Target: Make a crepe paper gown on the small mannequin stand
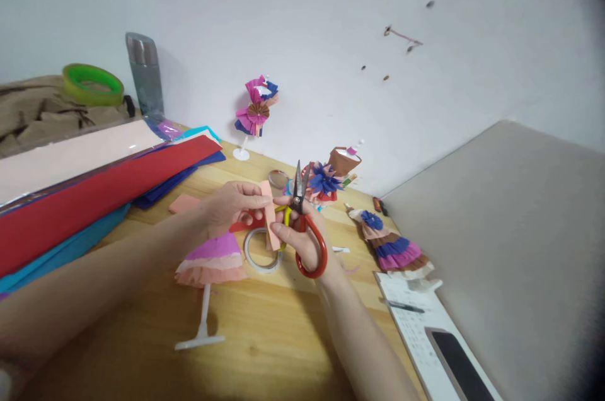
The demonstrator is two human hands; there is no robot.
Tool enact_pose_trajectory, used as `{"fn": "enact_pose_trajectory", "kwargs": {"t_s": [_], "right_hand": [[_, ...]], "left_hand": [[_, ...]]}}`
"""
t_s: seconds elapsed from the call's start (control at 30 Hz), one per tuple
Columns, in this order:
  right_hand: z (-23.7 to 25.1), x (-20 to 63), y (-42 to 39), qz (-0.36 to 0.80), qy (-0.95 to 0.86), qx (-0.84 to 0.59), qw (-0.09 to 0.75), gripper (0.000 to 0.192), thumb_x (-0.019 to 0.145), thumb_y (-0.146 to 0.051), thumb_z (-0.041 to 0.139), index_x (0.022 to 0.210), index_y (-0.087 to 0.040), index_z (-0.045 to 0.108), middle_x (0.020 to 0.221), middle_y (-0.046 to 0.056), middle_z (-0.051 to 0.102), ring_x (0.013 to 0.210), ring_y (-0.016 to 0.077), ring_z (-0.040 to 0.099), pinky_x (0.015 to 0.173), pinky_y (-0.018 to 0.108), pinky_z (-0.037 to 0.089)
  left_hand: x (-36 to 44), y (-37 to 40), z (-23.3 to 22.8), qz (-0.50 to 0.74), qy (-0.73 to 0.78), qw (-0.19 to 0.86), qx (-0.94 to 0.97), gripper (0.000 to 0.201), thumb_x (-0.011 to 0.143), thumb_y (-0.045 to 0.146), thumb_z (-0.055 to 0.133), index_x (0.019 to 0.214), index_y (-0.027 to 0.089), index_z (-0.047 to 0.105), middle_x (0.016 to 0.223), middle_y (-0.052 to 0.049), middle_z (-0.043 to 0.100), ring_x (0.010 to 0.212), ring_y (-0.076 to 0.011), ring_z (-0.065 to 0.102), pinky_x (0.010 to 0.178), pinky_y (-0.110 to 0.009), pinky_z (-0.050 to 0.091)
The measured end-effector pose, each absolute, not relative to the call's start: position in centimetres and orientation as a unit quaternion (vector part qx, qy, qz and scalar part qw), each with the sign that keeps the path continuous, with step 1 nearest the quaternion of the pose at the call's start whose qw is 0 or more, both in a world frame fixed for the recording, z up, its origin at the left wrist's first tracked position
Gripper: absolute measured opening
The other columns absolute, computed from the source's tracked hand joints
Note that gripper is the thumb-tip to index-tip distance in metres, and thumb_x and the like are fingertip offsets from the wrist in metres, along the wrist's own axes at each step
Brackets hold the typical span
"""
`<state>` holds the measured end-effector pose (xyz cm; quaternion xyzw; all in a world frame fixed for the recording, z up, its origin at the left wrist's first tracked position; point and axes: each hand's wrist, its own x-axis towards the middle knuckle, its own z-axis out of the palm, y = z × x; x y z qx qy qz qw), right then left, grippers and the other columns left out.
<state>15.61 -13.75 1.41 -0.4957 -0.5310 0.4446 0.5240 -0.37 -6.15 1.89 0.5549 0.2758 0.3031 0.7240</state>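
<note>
My left hand (239, 204) pinches the upper part of a folded peach paper strip (270, 218). In my right hand (307, 240) is a pair of scissors (312, 248) with red and yellow handles, blades parted and pointing up. My right thumb and fingertips also touch the strip. Below the hands, a roll of white tape (261, 267) lies on the table. To its left a small doll stand (204, 319) wears a skirt (212, 260) of purple, white and peach paper. A red paper piece (243, 224) lies partly hidden behind my fingers.
Long crepe paper sheets (113, 175) cover the left side of the wooden table. Dressed paper dolls stand at the back, one pink and blue (255, 112); another paper dress (397, 253) lies right. A phone (460, 360) and pen (405, 306) rest on a white sheet.
</note>
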Motion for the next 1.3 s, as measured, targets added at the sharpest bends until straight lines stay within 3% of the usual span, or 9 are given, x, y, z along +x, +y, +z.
{"fn": "enact_pose_trajectory", "kwargs": {"t_s": [0.23, 0.4, 0.57, 0.87, 1.03, 1.3], "right_hand": [[0.8, 15.6, -13.8, 0.439, -0.550, -0.487, 0.518, 0.035, 0.069, -0.026, 0.073, 0.101, -0.020, 0.060, 0.073, -0.003, 0.057, 0.056, 0.0104, 0.053, 0.054, 0.025, 0.045], [0.6, 15.5, -13.7, 0.429, -0.559, -0.488, 0.515, 0.033, 0.072, -0.029, 0.072, 0.101, -0.020, 0.059, 0.072, -0.003, 0.055, 0.055, 0.0106, 0.053, 0.053, 0.025, 0.044], [-0.2, 16.0, -13.7, 0.386, -0.593, -0.479, 0.519, 0.036, 0.085, -0.044, 0.061, 0.110, -0.019, 0.054, 0.076, -0.001, 0.055, 0.057, 0.0114, 0.052, 0.054, 0.025, 0.043], [-0.2, 16.2, -14.0, 0.287, -0.728, -0.499, 0.373, 0.034, 0.090, -0.043, 0.049, 0.114, -0.018, 0.052, 0.097, 0.007, 0.059, 0.087, 0.0207, 0.056, 0.069, 0.030, 0.046], [-0.6, 15.3, -13.9, 0.285, -0.727, -0.511, 0.359, 0.034, 0.090, -0.048, 0.039, 0.099, -0.019, 0.053, 0.089, 0.006, 0.058, 0.078, 0.0190, 0.055, 0.063, 0.029, 0.046], [-0.1, 14.8, -14.1, 0.269, -0.736, -0.516, 0.347, 0.056, 0.093, -0.061, 0.028, 0.117, -0.018, 0.053, 0.094, 0.008, 0.062, 0.071, 0.0191, 0.054, 0.062, 0.030, 0.043]], "left_hand": [[-1.0, -5.8, 2.5, 0.302, 0.283, 0.767, 0.490, 0.025, 0.063, 0.033, 0.082, 0.072, 0.013, 0.072, 0.084, -0.010, 0.075, 0.075, -0.0155, 0.067, 0.061, -0.020, 0.050], [-0.9, -6.1, 3.0, 0.317, 0.294, 0.771, 0.468, 0.023, 0.060, 0.030, 0.083, 0.063, 0.012, 0.070, 0.074, -0.009, 0.074, 0.069, -0.0137, 0.067, 0.062, -0.021, 0.053], [-0.7, -6.1, 3.4, 0.375, 0.333, 0.731, 0.463, 0.017, 0.066, 0.021, 0.078, 0.060, 0.011, 0.067, 0.064, -0.004, 0.068, 0.060, -0.0092, 0.063, 0.064, -0.020, 0.054], [-1.1, -5.7, 3.8, 0.415, 0.355, 0.702, 0.458, 0.017, 0.067, 0.024, 0.079, 0.066, 0.012, 0.068, 0.063, -0.003, 0.068, 0.057, -0.0099, 0.064, 0.063, -0.022, 0.057], [-0.8, -5.7, 3.8, 0.418, 0.370, 0.674, 0.484, 0.012, 0.073, 0.020, 0.073, 0.066, 0.012, 0.067, 0.065, -0.004, 0.071, 0.058, -0.0107, 0.067, 0.061, -0.021, 0.057], [-0.4, -6.3, 4.4, 0.430, 0.424, 0.618, 0.503, 0.017, 0.078, 0.012, 0.066, 0.062, 0.013, 0.062, 0.050, 0.003, 0.061, 0.048, -0.0080, 0.063, 0.053, -0.017, 0.056]]}}
